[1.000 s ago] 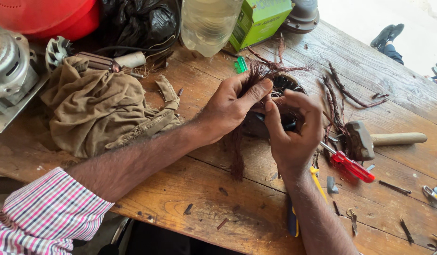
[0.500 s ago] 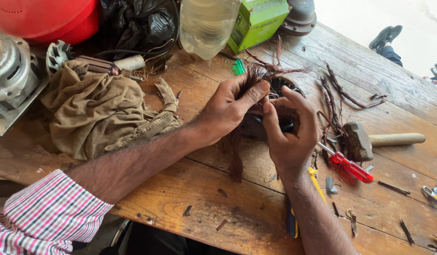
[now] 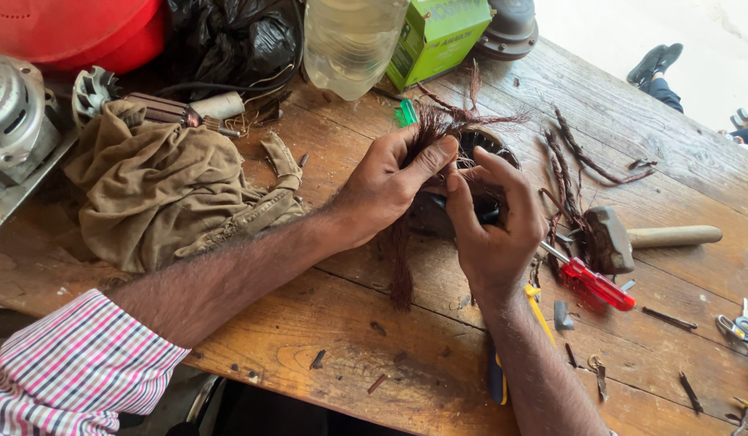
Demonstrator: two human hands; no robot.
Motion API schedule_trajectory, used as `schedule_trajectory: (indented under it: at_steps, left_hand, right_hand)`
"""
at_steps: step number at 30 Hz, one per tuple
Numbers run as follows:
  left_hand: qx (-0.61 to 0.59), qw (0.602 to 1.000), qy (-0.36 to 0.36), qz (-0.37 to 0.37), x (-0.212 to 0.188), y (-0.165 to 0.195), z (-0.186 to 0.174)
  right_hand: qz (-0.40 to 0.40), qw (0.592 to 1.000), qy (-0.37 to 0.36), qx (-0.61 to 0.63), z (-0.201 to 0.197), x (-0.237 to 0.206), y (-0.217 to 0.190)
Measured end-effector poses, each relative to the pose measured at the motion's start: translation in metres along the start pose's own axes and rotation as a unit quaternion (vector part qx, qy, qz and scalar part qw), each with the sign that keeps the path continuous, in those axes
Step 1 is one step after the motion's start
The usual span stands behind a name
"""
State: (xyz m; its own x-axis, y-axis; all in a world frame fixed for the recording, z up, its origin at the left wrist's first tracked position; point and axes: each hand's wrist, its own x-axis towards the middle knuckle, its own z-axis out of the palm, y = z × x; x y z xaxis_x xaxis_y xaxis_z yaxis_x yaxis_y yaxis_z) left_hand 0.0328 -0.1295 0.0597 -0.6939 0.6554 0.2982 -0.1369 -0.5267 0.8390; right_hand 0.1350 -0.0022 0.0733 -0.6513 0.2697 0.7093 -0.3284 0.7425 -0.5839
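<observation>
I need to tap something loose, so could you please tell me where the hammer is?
In the head view, the hammer lies on the wooden table to the right of the right hand, just above the red-handled screwdriver.

A worn brown wooden plank tabletop [image 3: 325,323] carries everything; a crumpled olive-brown cloth [image 3: 160,190] lies at its left, beside a grey metal electric motor [image 3: 14,113] on a plate at the left edge; a red plastic tub [image 3: 75,32], a black plastic bag [image 3: 229,40], a clear plastic bottle [image 3: 350,40] and a green cardboard box [image 3: 434,36] stand along the far side; bundles of reddish-brown copper wire [image 3: 568,173] lie right of centre; a wooden-handled hammer [image 3: 632,238] rests near a red-handled screwdriver [image 3: 592,281]; short dark wire scraps [image 3: 669,319] are scattered at the right; a yellow-and-blue-handled tool [image 3: 497,375] lies near the front edge.
</observation>
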Motion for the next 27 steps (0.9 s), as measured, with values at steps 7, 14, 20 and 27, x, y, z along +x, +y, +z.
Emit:
schedule_trajectory:
  at_steps: [7,14,20,27]
  left_hand:
    - [-0.014,1.000,-0.001,0.000,0.0005,0.0022,0.0017]
    - [0.014,1.000,-0.003,0.009,0.0003,0.0017,0.0005]
    - [-0.005,1.000,-0.008,0.008,0.0000,0.0003,-0.0001]
    - [-0.010,1.000,-0.004,0.005,0.0005,0.0005,0.0007]
  right_hand:
    - [0.007,1.000,0.000,0.015,-0.0026,0.0047,-0.0071]
    - [-0.047,0.997,-0.011,-0.067,-0.0031,0.0061,-0.0072]
    - [0.018,1.000,0.005,0.000,-0.0013,0.0019,-0.0041]
    - [-0.023,0.999,0.001,-0.022,-0.0032,0.0024,-0.0009]
